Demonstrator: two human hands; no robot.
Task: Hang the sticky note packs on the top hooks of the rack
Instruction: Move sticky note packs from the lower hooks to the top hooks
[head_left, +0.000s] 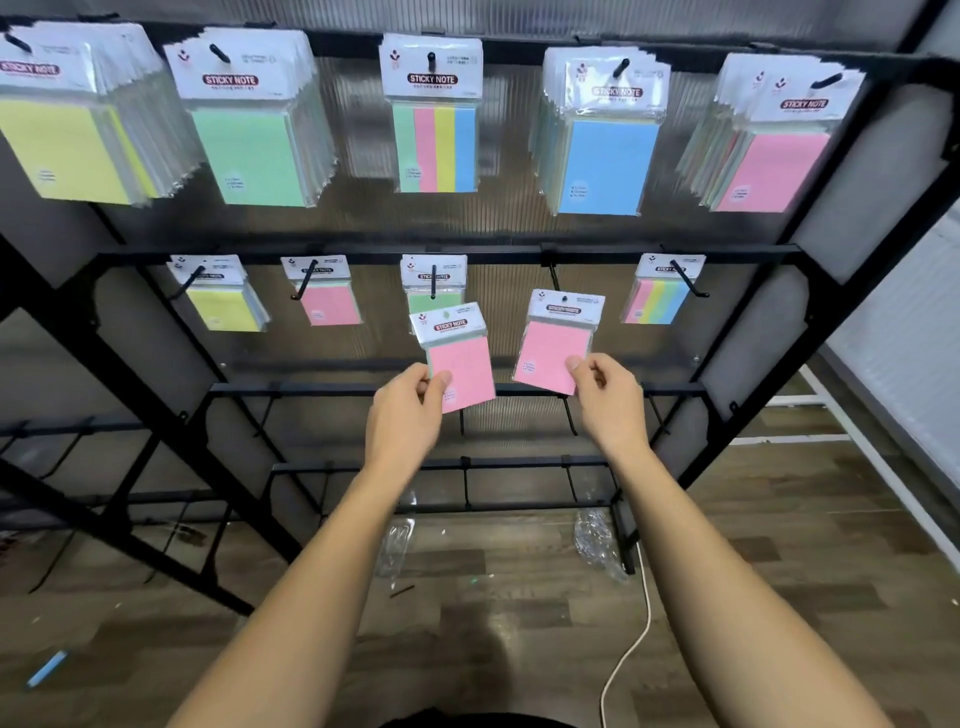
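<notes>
My left hand (410, 402) pinches one pink pack (460, 364), my right hand (605, 387) another (553, 348) — corner-only grips risk slippage while lifting to the top hooks (826, 80).

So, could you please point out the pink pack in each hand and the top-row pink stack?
Left-hand pink pack (460, 371), head view, pink face.
Right-hand pink pack (553, 353), head view, pink face.
Top-row pink stack (776, 169), head view, front pack's face.

The yellow packs (62, 140) at top left are cut off by the edge.
</notes>
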